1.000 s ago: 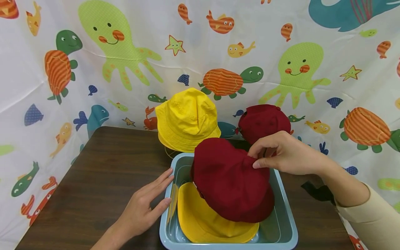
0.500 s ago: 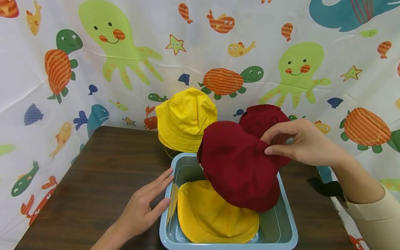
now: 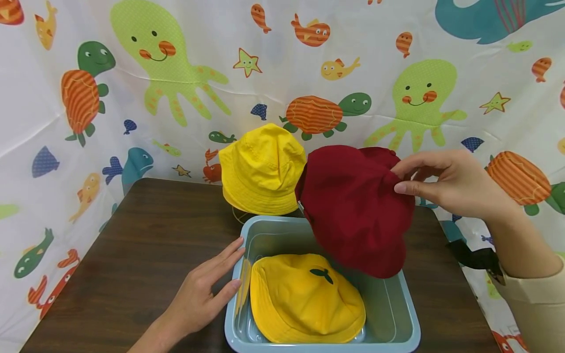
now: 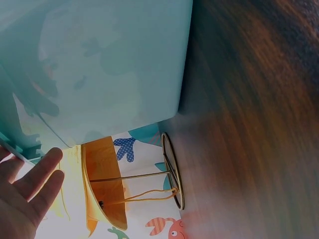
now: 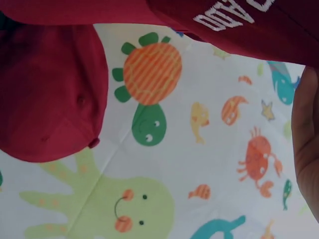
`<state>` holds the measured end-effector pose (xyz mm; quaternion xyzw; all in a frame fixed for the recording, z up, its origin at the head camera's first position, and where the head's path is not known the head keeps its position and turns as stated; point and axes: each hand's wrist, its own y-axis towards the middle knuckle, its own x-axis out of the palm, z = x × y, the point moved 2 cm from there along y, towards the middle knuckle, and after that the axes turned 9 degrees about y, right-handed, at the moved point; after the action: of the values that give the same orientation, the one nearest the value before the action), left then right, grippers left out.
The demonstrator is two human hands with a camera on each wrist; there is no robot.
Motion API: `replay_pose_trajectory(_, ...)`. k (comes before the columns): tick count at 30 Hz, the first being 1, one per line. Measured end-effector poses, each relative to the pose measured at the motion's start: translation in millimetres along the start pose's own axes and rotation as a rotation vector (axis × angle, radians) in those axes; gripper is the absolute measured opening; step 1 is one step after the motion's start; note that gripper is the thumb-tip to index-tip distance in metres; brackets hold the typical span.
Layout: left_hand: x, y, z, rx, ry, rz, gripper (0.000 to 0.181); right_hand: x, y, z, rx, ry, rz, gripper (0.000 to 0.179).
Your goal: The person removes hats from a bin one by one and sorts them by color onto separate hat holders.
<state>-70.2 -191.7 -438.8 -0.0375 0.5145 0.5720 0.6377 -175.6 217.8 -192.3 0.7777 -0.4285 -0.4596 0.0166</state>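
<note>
My right hand pinches the top of a dark red cap between thumb and fingertips, above the back right of a light blue plastic bin. White lettering shows on this cap in the right wrist view. My left hand rests straight fingers on the bin's left rim. Inside the bin lies a yellow hat with a green leaf mark. Behind the bin, another yellow bucket hat sits on a wire stand. A second red cap is mostly hidden by the held one in the head view.
The bin stands on a dark wooden table. A white curtain printed with sea animals hangs behind and along both sides. A black strap hangs at the right wrist.
My right hand has lifted the red cap up, back and to the right, uncovering more of the yellow hat and its leaf mark. The left hand stays at the rim.
</note>
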Motion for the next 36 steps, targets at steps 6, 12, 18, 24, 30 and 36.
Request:
replay_pose_trajectory(6, 0.4, -0.7, -0.2, 0.018, 0.0, 0.015, 0.065, -8, -0.9, 7, 0.027, -0.04, 0.082, 0.037)
replay_pose_trajectory(12, 0.0, -0.8, -0.1, 0.01, -0.001, 0.007, 0.065, -16, -0.2, 13, 0.03, -0.059, 0.162, 0.035)
replay_pose_trajectory(18, -0.9, -1.3, 0.0, -0.007, -0.003, -0.008, 0.065, -22, 0.4, 19, 0.033, -0.06, 0.238, 0.034)
replay_pose_trajectory(24, -0.2, -1.8, -0.4, 0.006, -0.004, 0.001, 0.066, -28, -0.3, 25, 0.033, -0.046, 0.293, 0.033)
replay_pose_trajectory(30, -0.7, -1.7, 0.1, 0.012, -0.003, 0.006, 0.067, -34, 0.1, 31, 0.049, -0.051, 0.363, 0.028)
replay_pose_trajectory(36, -0.9, -1.7, 0.6, 0.016, -0.005, 0.009, 0.066, -43, -1.5, 41, 0.068, -0.044, 0.422, 0.022)
